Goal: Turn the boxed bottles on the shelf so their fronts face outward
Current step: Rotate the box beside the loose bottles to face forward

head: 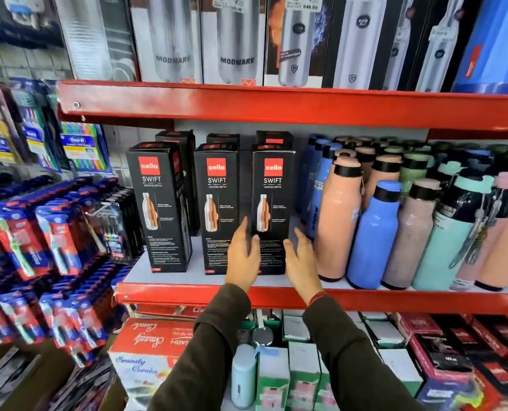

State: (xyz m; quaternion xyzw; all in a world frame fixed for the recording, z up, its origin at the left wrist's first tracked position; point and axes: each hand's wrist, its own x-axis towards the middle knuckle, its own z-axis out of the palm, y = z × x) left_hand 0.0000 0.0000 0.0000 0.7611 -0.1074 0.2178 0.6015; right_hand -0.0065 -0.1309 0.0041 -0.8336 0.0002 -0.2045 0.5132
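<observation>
1. While both hands sit at the rightmost front box, loose bottles (374, 232) crowd the shelf (276, 295) just to its right (pink, blue, mint, green); the nearest pink bottle (337, 221) stands just beside the right hand (301, 262); toothbrush packs (54, 238) hang at left; silver-bottle cartons (235, 40) fill the shelf above; mixed boxes (158, 348) sit below.
2. Count: 3 black boxes in the front row, left box (161, 209), middle box (218, 209), right box (272, 209); at least 3 more box tops show behind them (273, 137); 2 hands, dark sleeves.
3. Look: tall black cartons, upright, red "cello" square up top, "SWIFT" under it, bottle pic mid-panel, small print low down; all 3 front panels face outward.
4. Hands: left hand (242, 256) w/ fingers spread, flat along the right box's left edge; right hand also spread, at its right lower edge; whether either presses the box, can't tell.
5. Where: right box stands at the shelf front, btwn middle box and the loose bottles.
</observation>
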